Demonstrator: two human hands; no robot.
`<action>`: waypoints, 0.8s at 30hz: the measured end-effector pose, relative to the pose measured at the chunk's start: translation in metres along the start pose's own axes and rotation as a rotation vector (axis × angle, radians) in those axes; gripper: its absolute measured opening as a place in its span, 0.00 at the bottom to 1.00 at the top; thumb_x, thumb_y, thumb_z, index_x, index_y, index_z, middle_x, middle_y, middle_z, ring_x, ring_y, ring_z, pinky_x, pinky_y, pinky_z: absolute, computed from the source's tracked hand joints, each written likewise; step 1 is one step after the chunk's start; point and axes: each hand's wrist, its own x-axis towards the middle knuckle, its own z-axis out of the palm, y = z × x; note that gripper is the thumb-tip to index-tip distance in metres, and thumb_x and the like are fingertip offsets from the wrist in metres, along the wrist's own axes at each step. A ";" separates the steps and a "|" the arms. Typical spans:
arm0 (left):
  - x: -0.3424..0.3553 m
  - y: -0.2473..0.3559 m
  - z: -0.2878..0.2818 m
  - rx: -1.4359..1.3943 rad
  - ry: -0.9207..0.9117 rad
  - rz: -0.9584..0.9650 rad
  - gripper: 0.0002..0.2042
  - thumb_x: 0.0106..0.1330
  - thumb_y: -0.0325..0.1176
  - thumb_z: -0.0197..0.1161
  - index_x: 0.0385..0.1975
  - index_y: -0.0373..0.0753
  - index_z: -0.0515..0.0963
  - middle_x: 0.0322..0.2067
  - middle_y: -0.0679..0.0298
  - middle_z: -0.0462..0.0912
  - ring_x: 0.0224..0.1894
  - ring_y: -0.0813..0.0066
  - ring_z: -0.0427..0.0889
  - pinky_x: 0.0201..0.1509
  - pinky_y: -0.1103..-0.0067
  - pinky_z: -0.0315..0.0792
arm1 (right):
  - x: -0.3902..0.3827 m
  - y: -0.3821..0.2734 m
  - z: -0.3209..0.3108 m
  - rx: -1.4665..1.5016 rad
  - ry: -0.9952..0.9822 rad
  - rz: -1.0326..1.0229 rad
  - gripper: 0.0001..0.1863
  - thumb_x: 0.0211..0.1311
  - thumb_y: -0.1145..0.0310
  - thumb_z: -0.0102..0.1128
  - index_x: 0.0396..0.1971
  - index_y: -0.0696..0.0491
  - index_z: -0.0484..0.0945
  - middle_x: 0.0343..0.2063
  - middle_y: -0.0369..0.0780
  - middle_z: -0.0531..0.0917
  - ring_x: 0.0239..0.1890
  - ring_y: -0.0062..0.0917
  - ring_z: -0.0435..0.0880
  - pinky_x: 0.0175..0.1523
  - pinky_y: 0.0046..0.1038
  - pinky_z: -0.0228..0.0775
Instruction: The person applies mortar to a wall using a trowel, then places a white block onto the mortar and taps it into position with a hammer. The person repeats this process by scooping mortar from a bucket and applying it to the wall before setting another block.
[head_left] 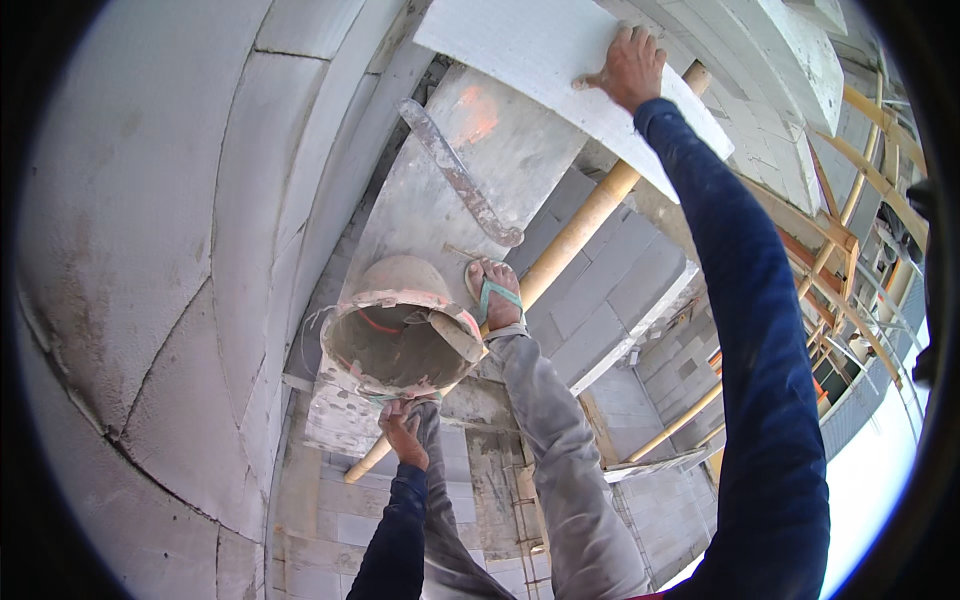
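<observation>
My right hand [630,68] rests with fingers spread on a large white block [510,50] at the upper middle, pressed against its surface. Below, my left hand [404,430] has its fingers curled at the lower rim of a dirty bucket [378,275] that holds grey mortar. The bucket sits on a stained plank [380,225] beside my sandalled foot [497,295]. A long, mortar-smeared flat metal tool [455,170] lies on the plank between the bucket and the white block.
A wall of pale blocks [160,230] rises close on the left. A bamboo pole [565,245] runs under the plank. Below are block surfaces [600,280] at a lower level; timber and bamboo scaffolding [860,260] stands to the right, with a drop beneath.
</observation>
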 end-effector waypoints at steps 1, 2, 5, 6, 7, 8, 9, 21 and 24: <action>-0.011 0.000 0.000 0.023 -0.011 -0.001 0.32 0.65 0.36 0.55 0.71 0.43 0.58 0.67 0.58 0.68 0.63 0.64 0.73 0.68 0.59 0.67 | -0.013 -0.005 -0.011 0.014 -0.001 0.026 0.49 0.44 0.45 0.84 0.58 0.63 0.70 0.48 0.50 0.73 0.55 0.45 0.73 0.56 0.49 0.66; -0.022 0.001 -0.001 0.044 -0.001 -0.011 0.32 0.65 0.36 0.55 0.71 0.43 0.58 0.68 0.58 0.68 0.63 0.64 0.73 0.68 0.59 0.67 | -0.028 -0.010 -0.022 0.024 0.030 0.030 0.47 0.46 0.47 0.83 0.57 0.62 0.70 0.48 0.50 0.73 0.54 0.44 0.72 0.56 0.48 0.65; -0.057 0.007 -0.008 0.065 -0.071 -0.025 0.29 0.68 0.37 0.55 0.69 0.40 0.59 0.68 0.55 0.67 0.63 0.60 0.73 0.65 0.58 0.70 | -0.055 -0.009 -0.054 0.111 -0.028 0.038 0.42 0.49 0.51 0.81 0.57 0.61 0.71 0.50 0.51 0.71 0.54 0.42 0.70 0.56 0.47 0.63; -0.070 0.009 -0.013 0.064 -0.099 -0.036 0.28 0.68 0.37 0.55 0.68 0.40 0.60 0.67 0.54 0.68 0.62 0.59 0.74 0.64 0.59 0.72 | -0.060 -0.008 -0.061 0.155 -0.036 0.019 0.41 0.50 0.52 0.81 0.57 0.60 0.71 0.50 0.51 0.70 0.55 0.42 0.70 0.56 0.46 0.63; -0.081 0.013 -0.016 0.078 -0.103 -0.060 0.27 0.69 0.37 0.55 0.67 0.39 0.61 0.66 0.53 0.69 0.61 0.59 0.75 0.63 0.61 0.74 | -0.061 -0.006 -0.066 0.143 -0.090 0.003 0.42 0.50 0.51 0.81 0.58 0.60 0.70 0.50 0.51 0.70 0.55 0.43 0.70 0.56 0.47 0.64; -0.090 0.016 -0.020 0.108 -0.145 -0.060 0.25 0.70 0.37 0.55 0.66 0.39 0.62 0.65 0.52 0.70 0.59 0.59 0.77 0.60 0.62 0.76 | -0.062 -0.004 -0.071 0.140 -0.103 -0.033 0.43 0.50 0.51 0.81 0.59 0.60 0.69 0.50 0.51 0.70 0.55 0.43 0.71 0.57 0.47 0.65; -0.100 0.020 -0.024 0.111 -0.177 -0.050 0.25 0.71 0.37 0.55 0.65 0.39 0.62 0.64 0.52 0.71 0.59 0.59 0.77 0.59 0.62 0.76 | -0.061 -0.001 -0.073 0.121 -0.096 -0.066 0.44 0.50 0.51 0.81 0.60 0.60 0.68 0.50 0.51 0.70 0.54 0.44 0.71 0.57 0.47 0.65; -0.179 0.037 -0.057 0.049 -0.301 -0.128 0.21 0.71 0.35 0.55 0.61 0.38 0.65 0.60 0.51 0.75 0.55 0.54 0.81 0.57 0.59 0.77 | -0.125 -0.035 -0.069 0.135 -0.385 0.027 0.49 0.50 0.59 0.76 0.71 0.53 0.60 0.57 0.48 0.72 0.57 0.43 0.76 0.57 0.48 0.72; -0.207 0.045 -0.066 0.075 -0.322 -0.146 0.20 0.72 0.36 0.54 0.61 0.38 0.65 0.57 0.50 0.77 0.53 0.54 0.81 0.56 0.60 0.77 | -0.122 -0.039 -0.071 0.100 -0.400 0.048 0.43 0.50 0.60 0.76 0.66 0.51 0.65 0.56 0.42 0.75 0.56 0.41 0.80 0.57 0.49 0.73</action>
